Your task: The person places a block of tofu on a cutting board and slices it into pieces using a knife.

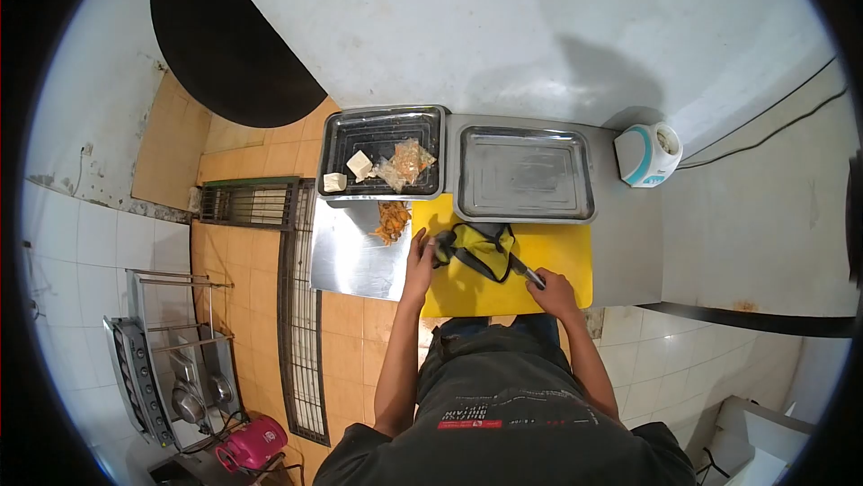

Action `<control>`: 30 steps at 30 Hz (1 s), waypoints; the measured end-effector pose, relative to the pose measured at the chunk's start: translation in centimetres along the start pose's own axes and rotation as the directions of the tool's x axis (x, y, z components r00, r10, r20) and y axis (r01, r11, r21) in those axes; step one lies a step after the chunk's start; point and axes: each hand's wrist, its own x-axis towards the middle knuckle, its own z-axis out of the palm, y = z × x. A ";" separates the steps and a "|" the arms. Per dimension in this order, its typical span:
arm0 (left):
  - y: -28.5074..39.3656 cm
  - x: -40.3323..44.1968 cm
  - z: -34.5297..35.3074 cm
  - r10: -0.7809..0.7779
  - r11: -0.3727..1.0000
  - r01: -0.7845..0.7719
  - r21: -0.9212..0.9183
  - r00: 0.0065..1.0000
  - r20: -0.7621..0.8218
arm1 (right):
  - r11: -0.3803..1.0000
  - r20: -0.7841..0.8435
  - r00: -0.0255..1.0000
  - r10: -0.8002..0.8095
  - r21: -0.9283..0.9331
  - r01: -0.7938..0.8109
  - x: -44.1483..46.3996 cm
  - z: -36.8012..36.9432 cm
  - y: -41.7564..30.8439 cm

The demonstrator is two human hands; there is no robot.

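In the head view, things look laid out rather than worked through: white blocks (360,165) and bagged food (413,160) sit in the dark tray (346,140), and orange pieces (391,222) lie on the counter (351,257); how much remains can't be told. The yellow-and-black pouch (484,250) lies on the yellow board (562,252) between your hands. Your right hand (555,294) has its fingers wrapped around a slim tool (534,278) beside it; your left hand (419,266) is at the pouch's dark end, grip unclear.

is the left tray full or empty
Partly filled: two white blocks and bagged food lie in the left tray, and much of its dark bottom shows bare around them.
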 end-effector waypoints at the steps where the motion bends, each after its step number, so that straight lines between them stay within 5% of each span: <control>1: -1.3 0.8 -0.5 0.209 0.950 -0.197 0.241 0.978 -0.024 | 1.000 -0.016 1.000 0.019 0.003 -0.019 -0.1 -0.4 0.1; 3: -1.9 1.1 -0.8 0.507 0.696 -0.415 0.586 0.862 0.008 | 0.999 -0.031 0.999 0.043 0.008 -0.043 -0.5 -1.0 0.5; 6: -0.2 -0.3 0.6 0.588 0.547 -0.488 0.681 0.802 0.102 | 0.998 -0.109 0.992 0.059 -0.016 -0.061 -1.2 -1.7 1.4; 10: 1.5 -1.1 3.7 0.517 0.501 -0.497 0.708 0.828 0.216 | 0.997 -0.228 0.971 0.078 -0.011 -0.082 -2.3 -3.4 2.8; 12: 1.7 -1.3 5.3 0.637 0.075 -0.576 0.814 0.655 0.406 | 0.994 -0.260 0.961 0.096 -0.030 -0.108 -2.8 -4.3 3.7; 14: 0.9 -0.4 6.1 0.585 0.041 -0.588 0.808 0.670 0.458 | 0.982 -0.352 0.929 0.116 -0.099 -0.160 -3.2 -4.9 5.2; 16: 0.7 0.2 7.2 0.612 -0.151 -0.599 0.786 0.568 0.550 | 0.983 -0.382 0.917 0.115 -0.087 -0.159 -3.5 -5.2 6.3; 18: -0.5 1.6 7.9 0.620 -0.148 -0.638 0.756 0.536 0.573 | 0.983 -0.402 0.910 0.099 -0.103 -0.152 -3.7 -5.4 7.0; 27: -1.2 2.3 8.7 0.531 -0.047 -0.593 0.804 0.667 0.523 | 0.999 -0.436 0.900 0.031 -0.016 -0.043 -2.4 -2.1 7.4; 30: -0.2 1.3 8.4 0.583 0.126 -0.672 0.730 0.645 0.494 | 0.998 -0.427 0.904 -0.014 -0.065 -0.015 -2.0 -2.2 7.0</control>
